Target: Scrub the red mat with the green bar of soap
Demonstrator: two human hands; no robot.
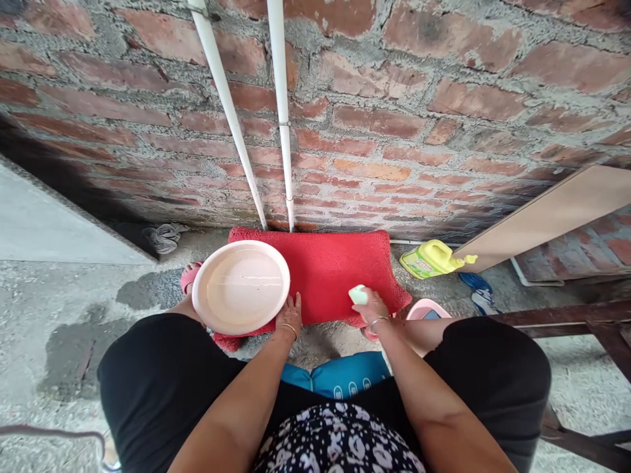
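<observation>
A red textured mat [340,263] is draped over a low support in front of me, its edges hanging down. On its left part stands a pale pink basin [241,286] holding clear water. My left hand [289,316] rests on the mat against the basin's right side, fingers outstretched and holding nothing. Over the right part of the mat, my right hand [372,306] grips a pale green bar of soap [359,295], which sticks out past the fingertips to the left. Whether the soap touches the mat I cannot tell.
A yellow detergent jug [428,259] stands right of the mat, near a small pink container [428,307]. Two white pipes [282,118] run down the brick wall [374,98]. A grey rag [165,238] lies at left, and a dark wooden frame [552,320] stands at right.
</observation>
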